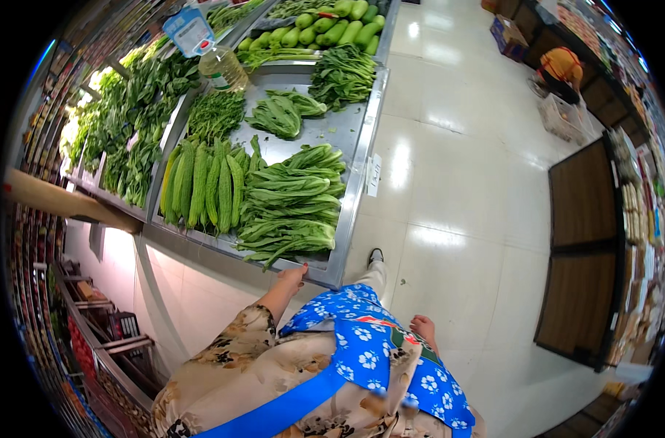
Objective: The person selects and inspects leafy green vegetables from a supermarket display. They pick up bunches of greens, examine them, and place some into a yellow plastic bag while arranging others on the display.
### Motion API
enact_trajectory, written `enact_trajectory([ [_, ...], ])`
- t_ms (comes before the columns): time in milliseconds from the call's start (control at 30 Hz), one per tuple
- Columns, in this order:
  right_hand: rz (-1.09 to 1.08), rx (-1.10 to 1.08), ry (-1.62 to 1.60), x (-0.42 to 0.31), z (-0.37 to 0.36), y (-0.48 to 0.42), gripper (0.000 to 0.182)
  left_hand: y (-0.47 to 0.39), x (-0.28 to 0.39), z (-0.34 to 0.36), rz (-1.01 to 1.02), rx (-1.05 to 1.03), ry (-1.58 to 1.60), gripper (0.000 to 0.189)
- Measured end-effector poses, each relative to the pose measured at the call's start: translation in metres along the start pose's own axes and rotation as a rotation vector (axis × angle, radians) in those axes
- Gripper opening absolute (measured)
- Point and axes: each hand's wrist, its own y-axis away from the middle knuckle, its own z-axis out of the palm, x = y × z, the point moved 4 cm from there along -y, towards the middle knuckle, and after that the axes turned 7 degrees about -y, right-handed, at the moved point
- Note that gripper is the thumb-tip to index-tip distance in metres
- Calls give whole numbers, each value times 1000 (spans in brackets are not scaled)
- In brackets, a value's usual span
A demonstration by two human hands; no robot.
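Note:
My left hand (293,275) is at the near rim of a metal display tray (359,180), by its front corner. Its fingers are partly hidden, so I cannot tell whether they grip the rim. My right hand (423,327) hangs beside the blue flowered apron (365,356), its fingers curled and nothing visible in them. Closest to my left hand in the tray are bundles of long leafy lettuce (294,202). Left of these lie ridged bitter melons (206,180). Farther back are loose lettuce heads (280,115), fine leafy herbs (216,115) and dark greens (343,76).
An oil jug (223,68) stands at the tray's back left, near green gourds (332,30). More greens (146,109) fill the left stand. Tiled floor (447,191) runs rightward to wooden shelving (584,252). A person in orange (561,65) bends by a crate (562,117).

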Motion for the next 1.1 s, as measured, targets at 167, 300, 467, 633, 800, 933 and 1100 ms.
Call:
enact_trajectory([
  [167, -217, -423, 560, -71, 26, -57, 29, 10, -10, 10, 117, -106, 259, 90],
  [300, -324, -235, 1078, -178, 26, -94, 29, 6, -32, 20, 259, 194, 222, 110],
  [467, -611, -294, 1098, -300, 105, -140, 27, 22, -18, 23, 311, 122, 454, 111],
  [633, -839, -466, 948, -368, 254, -113, 27, 21, -22, 38, 137, 232, 517, 100],
  [800, -1040, -726, 998, -396, 375, -62, 36, 33, -10, 47, 167, 346, 585, 90],
  [933, -1421, -766, 1157, -418, 450, -59, 55, 43, -15, 61, 117, 543, 639, 74],
  [1100, -1403, -836, 1365, -421, 513, -98, 68, 91, 9, 79, -22, 604, 840, 69],
])
